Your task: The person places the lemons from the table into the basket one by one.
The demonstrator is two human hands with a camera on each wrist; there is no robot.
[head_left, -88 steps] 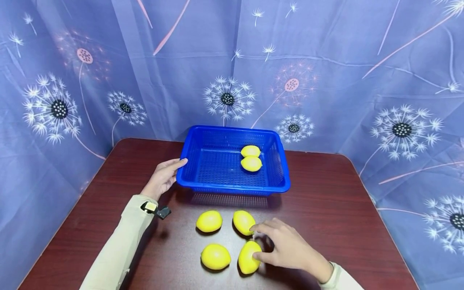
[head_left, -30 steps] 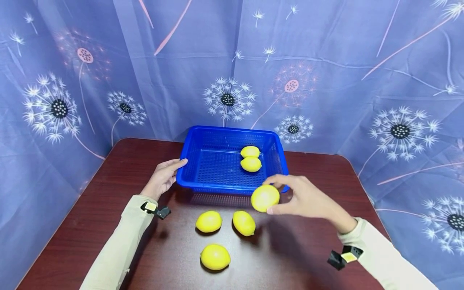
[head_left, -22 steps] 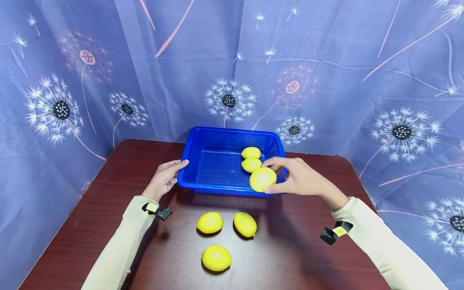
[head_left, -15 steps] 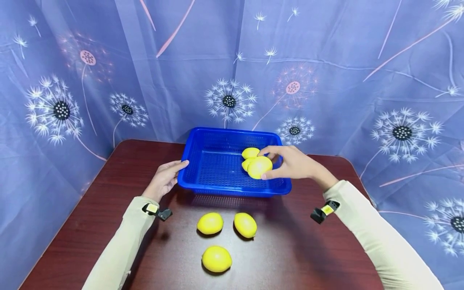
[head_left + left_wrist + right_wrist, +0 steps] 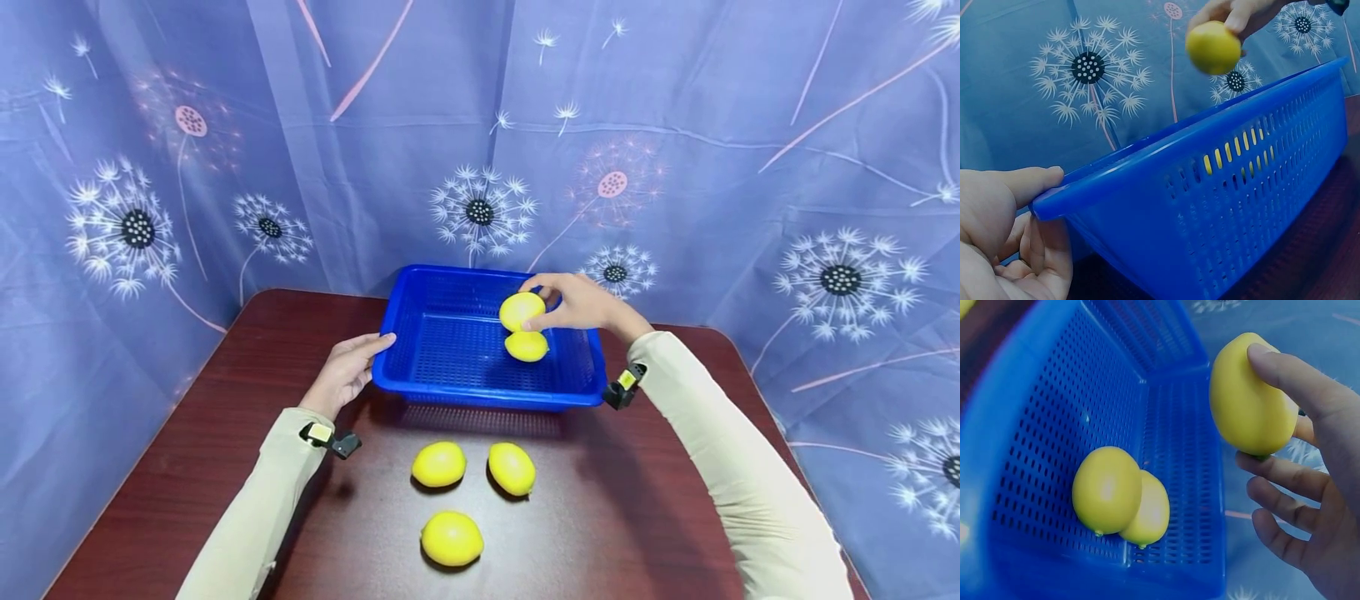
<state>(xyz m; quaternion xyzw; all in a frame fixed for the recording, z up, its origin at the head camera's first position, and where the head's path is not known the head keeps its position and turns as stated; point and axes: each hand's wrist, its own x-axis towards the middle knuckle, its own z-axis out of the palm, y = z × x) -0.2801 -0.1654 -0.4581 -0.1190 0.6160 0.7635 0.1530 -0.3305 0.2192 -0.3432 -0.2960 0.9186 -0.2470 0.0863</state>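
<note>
My right hand (image 5: 576, 302) pinches a lemon (image 5: 1250, 394) between thumb and fingers, above the right part of a blue plastic basket (image 5: 487, 392). In the left wrist view that lemon (image 5: 1213, 48) hangs higher than the basket's rim. Two more lemons lie together on the basket floor, the nearer lemon (image 5: 1107, 490) partly covering the other lemon (image 5: 1150, 512); in the head view the farther one is hidden. My left hand (image 5: 347, 372) grips the basket's left rim, thumb on top and fingers curled beneath, as the left wrist view shows.
On the dark red wooden table (image 5: 637, 500), in front of the basket, lie three lemons: a left lemon (image 5: 438, 464), a right lemon (image 5: 512, 469) and a nearest lemon (image 5: 452, 538). A blue dandelion-print curtain (image 5: 360, 167) hangs behind and around the table.
My right hand took the lemon from the table's near right, lifted it over the basket's front rim and moved it toward the back. The left hand has stayed on the rim.
</note>
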